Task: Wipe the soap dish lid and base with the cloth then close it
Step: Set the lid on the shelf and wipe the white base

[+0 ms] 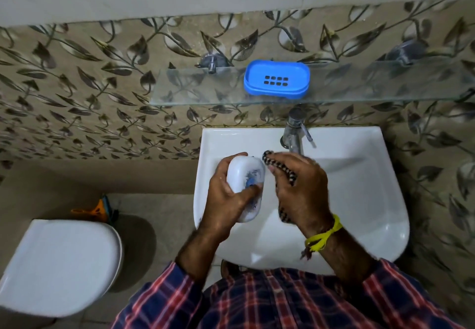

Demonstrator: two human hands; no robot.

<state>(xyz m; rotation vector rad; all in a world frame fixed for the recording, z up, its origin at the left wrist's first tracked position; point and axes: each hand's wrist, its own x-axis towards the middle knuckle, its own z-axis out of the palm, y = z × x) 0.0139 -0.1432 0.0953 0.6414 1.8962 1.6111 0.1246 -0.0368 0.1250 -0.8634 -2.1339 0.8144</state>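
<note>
My left hand [226, 197] grips the white soap dish lid [245, 182], which has a blue pattern on top, over the left part of the sink. Just to its right, my right hand [300, 189] is closed around a dark checked cloth [272, 160]; cloth ends stick out above the fingers and below the palm. The cloth's upper end lies close to the lid's right edge; I cannot tell if they touch. The blue soap dish base [277, 78], with drain slots in its floor, sits open on the glass shelf [195, 92] above the sink.
A white sink [359, 187] lies under both hands, with a chrome tap [294, 130] at its back. A white toilet with its lid down [59, 264] stands to the left. Leaf-patterned wall tiles lie behind the shelf.
</note>
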